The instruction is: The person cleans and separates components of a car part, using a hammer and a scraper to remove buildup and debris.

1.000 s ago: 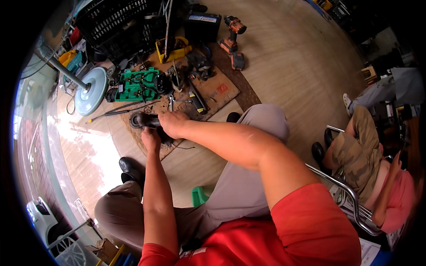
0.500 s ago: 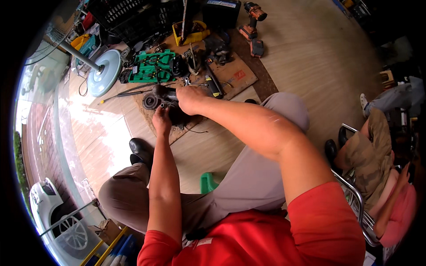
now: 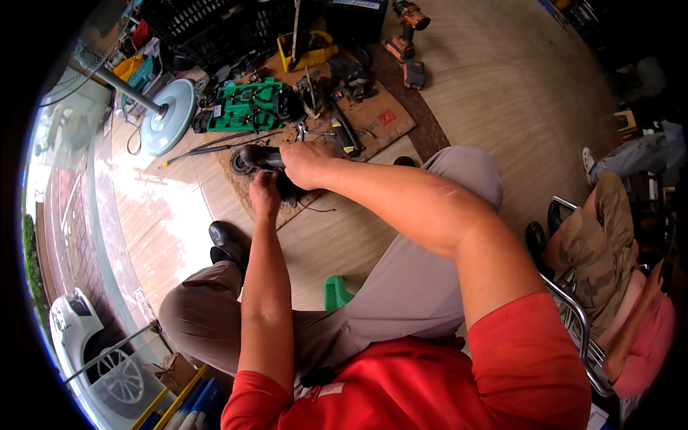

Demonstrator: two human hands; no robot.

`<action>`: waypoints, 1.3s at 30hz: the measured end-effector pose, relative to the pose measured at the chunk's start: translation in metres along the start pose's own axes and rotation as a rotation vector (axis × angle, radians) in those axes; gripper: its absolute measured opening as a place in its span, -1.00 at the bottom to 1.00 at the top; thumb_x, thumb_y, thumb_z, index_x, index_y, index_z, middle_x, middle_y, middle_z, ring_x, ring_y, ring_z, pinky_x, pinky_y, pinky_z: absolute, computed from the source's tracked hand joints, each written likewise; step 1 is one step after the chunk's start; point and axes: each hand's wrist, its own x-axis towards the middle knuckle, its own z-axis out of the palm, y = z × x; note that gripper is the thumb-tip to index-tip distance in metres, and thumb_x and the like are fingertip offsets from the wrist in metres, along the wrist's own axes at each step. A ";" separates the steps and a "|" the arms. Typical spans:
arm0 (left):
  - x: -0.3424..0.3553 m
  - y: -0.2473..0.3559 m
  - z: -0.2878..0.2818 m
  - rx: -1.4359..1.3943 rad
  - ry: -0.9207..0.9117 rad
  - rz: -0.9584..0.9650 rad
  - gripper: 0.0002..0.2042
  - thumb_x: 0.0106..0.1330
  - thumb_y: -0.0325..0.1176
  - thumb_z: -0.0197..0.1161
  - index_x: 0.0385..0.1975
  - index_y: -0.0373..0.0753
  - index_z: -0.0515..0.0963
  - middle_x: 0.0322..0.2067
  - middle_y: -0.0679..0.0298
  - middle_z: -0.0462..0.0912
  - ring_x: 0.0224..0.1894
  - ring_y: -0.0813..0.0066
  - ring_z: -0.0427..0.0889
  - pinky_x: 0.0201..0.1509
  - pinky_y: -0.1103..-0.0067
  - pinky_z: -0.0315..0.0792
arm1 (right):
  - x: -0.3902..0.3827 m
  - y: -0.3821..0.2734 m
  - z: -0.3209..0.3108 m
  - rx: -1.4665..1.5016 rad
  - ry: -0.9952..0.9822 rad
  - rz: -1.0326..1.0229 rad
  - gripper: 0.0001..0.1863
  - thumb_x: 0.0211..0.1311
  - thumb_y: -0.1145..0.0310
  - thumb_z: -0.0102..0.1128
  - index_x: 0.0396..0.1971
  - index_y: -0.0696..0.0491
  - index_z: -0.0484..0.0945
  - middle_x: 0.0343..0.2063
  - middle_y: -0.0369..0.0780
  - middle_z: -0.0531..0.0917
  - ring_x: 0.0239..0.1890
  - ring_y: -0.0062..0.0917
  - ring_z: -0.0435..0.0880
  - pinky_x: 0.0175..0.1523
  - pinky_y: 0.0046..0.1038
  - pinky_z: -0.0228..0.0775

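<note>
A dark tool with a rounded head is held just above the near left part of a cardboard sheet, beside a dark ringed disc. Its right end is gripped by the right hand, whose fingers are curled around it, knuckles up; the right forearm is stretched across from the right, elbow bent outward. The left hand is raised from below, its forearm nearly upright, with the fingertips brought against or just beneath the tool's near side. Whether anything is pinched there cannot be told, as the fingertips are lost against dark surfaces. The tool's far right end is covered by the right hand, and the dark mass beneath is hard to make out.

Beyond the hands, a silver wrench, a green case and a yellow tray are set out. A black crate is cut off by the upper edge. At the right, a seated person is partly swallowed by the dark rim.
</note>
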 end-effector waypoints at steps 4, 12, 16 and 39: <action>-0.003 0.008 0.000 0.063 -0.003 -0.024 -0.84 0.22 -0.32 0.26 -0.38 -0.31 0.57 -0.55 -0.02 0.59 -0.46 -0.02 0.57 -0.33 0.30 0.41 | 0.001 -0.004 0.001 0.027 0.008 -0.029 -0.76 0.15 0.41 0.03 -0.19 0.15 0.51 -0.24 0.04 0.67 -0.13 -0.12 0.67 -0.07 -0.16 0.50; 0.000 -0.015 0.010 -0.009 -0.014 -0.017 -0.83 0.23 -0.32 0.25 -0.36 -0.30 0.61 -0.34 -0.06 0.62 -0.22 -0.08 0.54 -0.12 0.20 0.39 | 0.008 0.003 0.017 -0.056 -0.044 -0.069 -0.77 0.19 0.41 -0.04 -0.19 0.14 0.49 -0.27 0.02 0.68 -0.15 -0.12 0.68 -0.07 -0.15 0.49; 0.001 -0.024 0.016 -0.012 0.010 -0.012 -0.84 0.22 -0.31 0.27 -0.37 -0.29 0.61 -0.39 -0.04 0.60 -0.25 -0.07 0.52 -0.13 0.21 0.38 | 0.010 -0.001 0.019 -0.008 -0.002 -0.021 -0.76 0.18 0.44 -0.05 -0.18 0.15 0.49 -0.27 0.02 0.68 -0.15 -0.09 0.67 -0.05 -0.15 0.49; -0.001 -0.019 -0.002 -0.064 0.083 -0.003 -0.85 0.28 -0.35 0.27 -0.32 -0.31 0.56 -0.56 0.18 0.61 -0.52 0.44 0.52 -0.35 0.44 0.40 | 0.010 0.001 0.010 0.017 0.002 0.035 -0.76 0.17 0.42 -0.02 -0.20 0.13 0.54 -0.21 0.00 0.68 -0.11 -0.13 0.67 -0.04 -0.17 0.51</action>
